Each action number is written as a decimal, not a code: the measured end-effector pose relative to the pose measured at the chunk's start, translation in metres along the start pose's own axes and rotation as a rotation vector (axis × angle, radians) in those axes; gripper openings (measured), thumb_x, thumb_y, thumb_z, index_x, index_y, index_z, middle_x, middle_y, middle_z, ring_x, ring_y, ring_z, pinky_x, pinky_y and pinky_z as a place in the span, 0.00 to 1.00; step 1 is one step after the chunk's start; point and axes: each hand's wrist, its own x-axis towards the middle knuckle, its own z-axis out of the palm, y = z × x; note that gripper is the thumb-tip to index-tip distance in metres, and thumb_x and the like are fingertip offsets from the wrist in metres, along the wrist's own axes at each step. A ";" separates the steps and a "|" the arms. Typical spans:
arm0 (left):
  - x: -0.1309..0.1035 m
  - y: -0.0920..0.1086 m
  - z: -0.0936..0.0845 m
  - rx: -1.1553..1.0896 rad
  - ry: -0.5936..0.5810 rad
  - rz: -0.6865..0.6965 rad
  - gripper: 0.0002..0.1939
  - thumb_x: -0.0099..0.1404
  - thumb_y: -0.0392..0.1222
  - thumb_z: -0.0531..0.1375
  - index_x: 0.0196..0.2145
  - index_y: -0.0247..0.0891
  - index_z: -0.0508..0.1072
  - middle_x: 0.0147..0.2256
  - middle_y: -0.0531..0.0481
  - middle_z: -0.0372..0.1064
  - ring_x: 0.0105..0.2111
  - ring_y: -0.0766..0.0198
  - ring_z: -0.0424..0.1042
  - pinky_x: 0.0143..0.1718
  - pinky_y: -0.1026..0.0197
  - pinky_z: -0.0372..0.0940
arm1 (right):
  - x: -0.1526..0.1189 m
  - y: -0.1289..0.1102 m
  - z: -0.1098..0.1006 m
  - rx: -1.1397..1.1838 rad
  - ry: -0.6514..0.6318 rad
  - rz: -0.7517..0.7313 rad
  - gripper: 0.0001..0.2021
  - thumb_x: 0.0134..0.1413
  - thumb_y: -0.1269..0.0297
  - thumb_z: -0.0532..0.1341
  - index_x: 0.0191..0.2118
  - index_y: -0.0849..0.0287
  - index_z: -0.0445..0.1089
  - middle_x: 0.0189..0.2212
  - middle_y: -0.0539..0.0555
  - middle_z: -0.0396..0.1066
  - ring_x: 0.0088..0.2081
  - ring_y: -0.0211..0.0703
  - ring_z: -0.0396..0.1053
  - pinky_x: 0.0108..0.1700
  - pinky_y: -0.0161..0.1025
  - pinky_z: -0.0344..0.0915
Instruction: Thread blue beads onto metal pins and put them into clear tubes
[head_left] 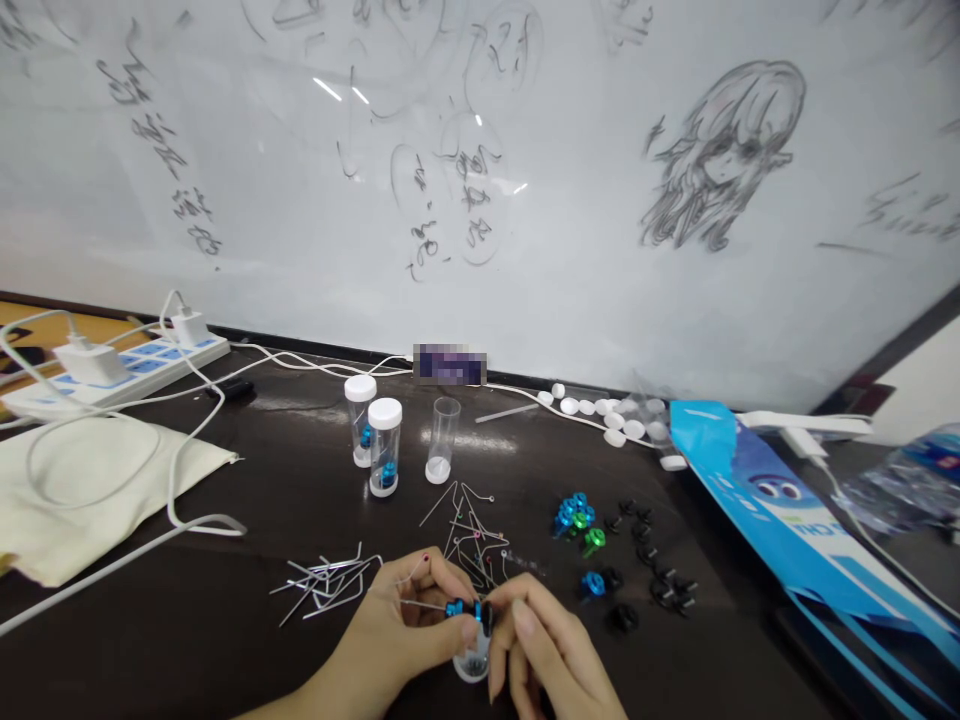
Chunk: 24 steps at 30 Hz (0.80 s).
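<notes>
Table point(285, 515) is pretty crowded, and all the action is toward its near edge. Left hand point(420, 615) has a small blue-and-black piece point(463, 609) pinched between thumb and fingers, with a thin metal rod sticking out of the blue end. Right hand point(544, 640) is curled in right next to it, fingertips up at the black end; can't really tell if they're gripping it or just touching. Below the piece, between the hands, there's a clear container point(471, 668) with a whitish rim, mostly hidden.

Just beyond the hands is a messy heap of thin bent wires point(477, 535), and left of that a pile of silver hex keys point(330, 585). Further back toward the middle are two capped tubes point(385, 440), each with something blue inside, plus an uncapped tube point(444, 435) standing beside them.

Over toward the right edge sit some blue and green pieces point(574, 515), then a scatter of black pieces point(664, 588), with blue packaging point(757, 500) past those. White caps point(615, 421) are bunched along the back edge. Left side gets a cream pouch point(112, 490) and a power strip point(142, 360), cables looping everywhere.
</notes>
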 end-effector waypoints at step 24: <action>-0.001 0.000 0.001 -0.030 -0.009 0.014 0.11 0.48 0.37 0.72 0.26 0.36 0.73 0.30 0.52 0.70 0.30 0.65 0.69 0.32 0.64 0.64 | 0.000 -0.002 0.002 0.014 0.007 0.022 0.26 0.61 0.40 0.50 0.40 0.61 0.65 0.21 0.50 0.69 0.13 0.26 0.53 0.13 0.24 0.44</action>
